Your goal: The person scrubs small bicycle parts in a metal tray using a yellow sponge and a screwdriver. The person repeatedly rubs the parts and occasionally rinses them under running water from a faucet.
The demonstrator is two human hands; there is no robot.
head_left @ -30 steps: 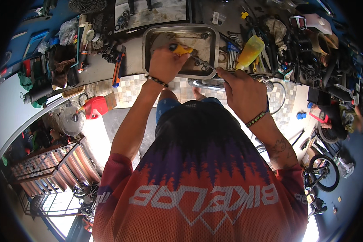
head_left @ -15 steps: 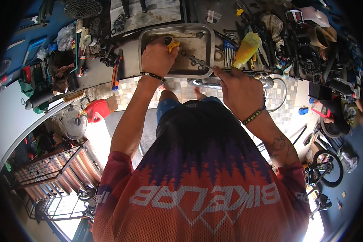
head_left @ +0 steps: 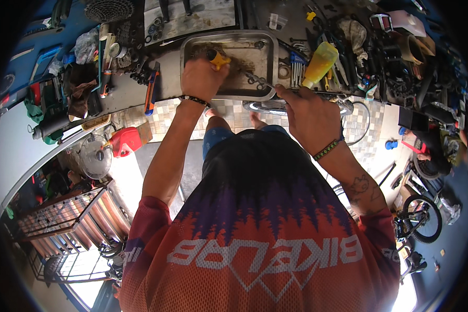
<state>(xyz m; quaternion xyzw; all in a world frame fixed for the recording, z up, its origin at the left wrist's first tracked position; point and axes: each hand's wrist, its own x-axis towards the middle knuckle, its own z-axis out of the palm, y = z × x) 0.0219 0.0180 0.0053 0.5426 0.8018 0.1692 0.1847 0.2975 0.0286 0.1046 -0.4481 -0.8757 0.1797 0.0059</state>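
A shallow metal tray (head_left: 274,57) with dirty liquid in it sits on the bench in front of me. Over its left side, my left hand (head_left: 202,80) is closed around a yellow and black tool (head_left: 220,60), blurred by motion; its exact kind does not show. My right hand (head_left: 311,113), at the tray's near right corner, grips a thin metal rod (head_left: 265,83) that reaches into the tray. Several small dark rings hang along the rod's far part. A small round dark part (head_left: 259,44) lies at the tray's far right.
Right of the tray are a yellow squeeze bottle (head_left: 321,61), a set of hex keys (head_left: 297,68) and crowded hand tools. On the left lies an orange and blue utility knife (head_left: 152,88). Beyond the tray rests a stained sheet (head_left: 203,18) with small rings on it.
My left hand and the yellow and black tool have shifted slightly left and nearer to me. My right hand still holds the rod in nearly the same place.
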